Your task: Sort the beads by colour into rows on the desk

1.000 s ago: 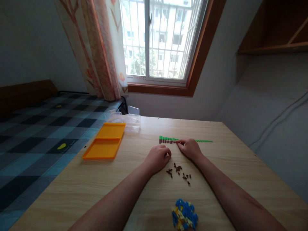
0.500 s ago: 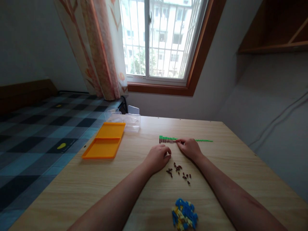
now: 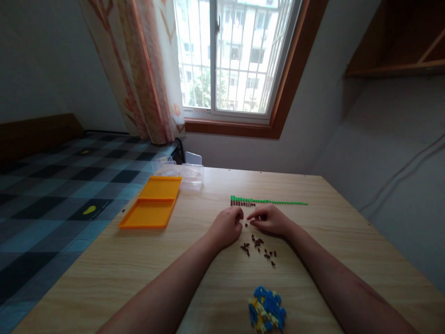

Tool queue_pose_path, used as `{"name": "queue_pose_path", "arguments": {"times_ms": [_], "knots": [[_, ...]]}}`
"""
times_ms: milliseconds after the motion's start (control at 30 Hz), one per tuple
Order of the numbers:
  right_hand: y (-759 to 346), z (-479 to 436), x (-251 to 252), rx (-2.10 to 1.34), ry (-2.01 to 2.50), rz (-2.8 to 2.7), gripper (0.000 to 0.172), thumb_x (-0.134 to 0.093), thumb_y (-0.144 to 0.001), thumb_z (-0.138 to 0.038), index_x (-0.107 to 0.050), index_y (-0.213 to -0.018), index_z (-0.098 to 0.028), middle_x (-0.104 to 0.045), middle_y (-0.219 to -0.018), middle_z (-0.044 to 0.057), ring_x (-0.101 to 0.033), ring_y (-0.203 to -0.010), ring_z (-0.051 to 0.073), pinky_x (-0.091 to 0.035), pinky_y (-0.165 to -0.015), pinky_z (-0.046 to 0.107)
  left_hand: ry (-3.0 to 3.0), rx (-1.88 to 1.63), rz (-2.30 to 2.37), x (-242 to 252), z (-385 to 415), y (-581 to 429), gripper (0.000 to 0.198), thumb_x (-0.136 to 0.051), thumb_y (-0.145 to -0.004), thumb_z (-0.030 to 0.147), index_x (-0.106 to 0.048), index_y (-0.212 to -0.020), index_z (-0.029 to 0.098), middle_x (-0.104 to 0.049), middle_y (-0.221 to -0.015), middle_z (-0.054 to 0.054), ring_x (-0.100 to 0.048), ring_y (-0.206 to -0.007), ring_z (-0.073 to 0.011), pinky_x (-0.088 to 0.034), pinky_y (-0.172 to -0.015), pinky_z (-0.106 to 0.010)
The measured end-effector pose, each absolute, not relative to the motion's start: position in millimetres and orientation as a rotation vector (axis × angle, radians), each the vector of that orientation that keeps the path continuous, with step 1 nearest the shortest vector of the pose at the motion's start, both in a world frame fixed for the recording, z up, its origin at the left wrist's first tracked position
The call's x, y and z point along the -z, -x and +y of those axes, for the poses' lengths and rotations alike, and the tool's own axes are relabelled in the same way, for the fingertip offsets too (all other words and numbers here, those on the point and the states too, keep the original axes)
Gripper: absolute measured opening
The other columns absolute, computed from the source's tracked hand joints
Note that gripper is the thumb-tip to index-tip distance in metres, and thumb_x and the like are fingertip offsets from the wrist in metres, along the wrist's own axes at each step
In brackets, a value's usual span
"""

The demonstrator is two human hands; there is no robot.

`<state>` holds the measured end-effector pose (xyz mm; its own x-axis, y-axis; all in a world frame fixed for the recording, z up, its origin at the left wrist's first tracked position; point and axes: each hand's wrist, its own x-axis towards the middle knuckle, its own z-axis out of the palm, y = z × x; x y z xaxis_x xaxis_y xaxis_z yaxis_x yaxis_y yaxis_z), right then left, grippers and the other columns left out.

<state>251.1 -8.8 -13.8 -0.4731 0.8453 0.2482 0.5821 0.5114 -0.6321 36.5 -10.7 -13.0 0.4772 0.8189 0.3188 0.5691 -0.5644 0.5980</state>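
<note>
A single small brown block (image 3: 246, 225) lies on the table between my two hands. My left hand (image 3: 226, 227) rests just left of it, fingers curled in and nothing visible in them. On the other side, my right hand (image 3: 269, 219) has thumb and index finger apart, their tips close to that block. Beyond the hands runs a long row of small green blocks (image 3: 274, 202). A shorter row of brown blocks (image 3: 241, 203) lines its near side at the left end. Nearer me are loose brown blocks (image 3: 257, 242), scattered in small clusters.
A pile of blue and yellow pieces (image 3: 267, 308) sits near the front of the wooden table (image 3: 167, 278). To the left lie an orange tray (image 3: 149, 213) and clear plastic boxes (image 3: 192, 176). A bed (image 3: 52, 199) adjoins the table's left side.
My right hand has drawn back from the end of the brown row toward my left hand. One brown block now shows on the table between them, beside my left fingers.
</note>
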Motion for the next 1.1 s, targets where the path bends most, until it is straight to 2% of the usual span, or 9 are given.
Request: {"name": "queue_pose_path", "arguments": {"times_ms": [267,433,667,800,967,1100], "knots": [[-238.7,-14.0,6.9,-0.484,1.141,-2.401,0.021,-0.061,-0.082,-0.018,-0.080,-0.087,-0.025,-0.072,-0.074,0.001,-0.061,-0.069,0.014,-0.043,-0.069,0.024,-2.301,-0.830,1.144,13.2,-10.7,-36.5,0.020,-0.050,-0.068,0.001,-0.056,-0.075,0.019,-0.061,-0.078,-0.002,-0.054,-0.073,-0.0181,-0.038,-0.063,-0.028],[-237.7,-17.6,5.2,-0.527,1.159,-2.345,0.021,-0.064,-0.079,-0.021,-0.079,-0.094,-0.024,-0.068,-0.070,0.001,-0.058,-0.063,0.013,-0.042,-0.063,0.023,-2.297,-0.835,1.149,12.8,-11.1,-35.9,0.019,-0.050,-0.071,0.002,-0.057,-0.076,0.019,-0.062,-0.078,-0.002,-0.054,-0.073,-0.0181,-0.039,-0.064,-0.027],[-239.4,-15.6,5.9,-0.537,1.148,-2.344,0.016,-0.064,-0.080,-0.020,-0.079,-0.083,-0.023,-0.069,-0.070,0.000,-0.059,-0.064,0.013,-0.042,-0.063,0.022,-2.281,-0.831,1.168,13.1,-10.3,-35.9,0.020,-0.051,-0.069,0.001,-0.058,-0.078,0.018,-0.062,-0.078,-0.002,-0.054,-0.073,-0.0177,-0.038,-0.064,-0.027],[-262.2,-4.1,8.8,-0.576,1.295,-2.183,0.016,-0.065,-0.081,-0.026,-0.079,-0.086,-0.021,-0.073,-0.074,0.002,-0.060,-0.064,0.014,-0.043,-0.061,0.023,-2.273,-0.831,1.168,13.2,-9.6,-35.6,0.021,-0.050,-0.068,0.000,-0.057,-0.078,0.018,-0.062,-0.078,-0.002,-0.054,-0.073,-0.0177,-0.038,-0.064,-0.027],[-282.3,6.7,14.4,-0.378,1.551,-2.060,0.024,-0.063,-0.082,-0.036,-0.080,-0.089,-0.022,-0.074,-0.073,0.004,-0.062,-0.065,0.017,-0.043,-0.062,0.026,-2.276,-0.835,1.157,13.4,-9.6,-35.8,0.021,-0.049,-0.069,0.001,-0.056,-0.078,0.019,-0.061,-0.078,-0.002,-0.053,-0.073,-0.0178,-0.037,-0.063,-0.027],[-283.1,8.4,19.2,-0.304,1.584,-2.066,0.025,-0.063,-0.082,-0.038,-0.080,-0.093,-0.025,-0.075,-0.076,0.003,-0.063,-0.066,0.017,-0.044,-0.063,0.026,-2.277,-0.831,1.155,13.0,-9.9,-36.0,0.021,-0.049,-0.069,0.001,-0.056,-0.077,0.019,-0.060,-0.077,-0.002,-0.053,-0.072,-0.0176,-0.037,-0.063,-0.027]]}}
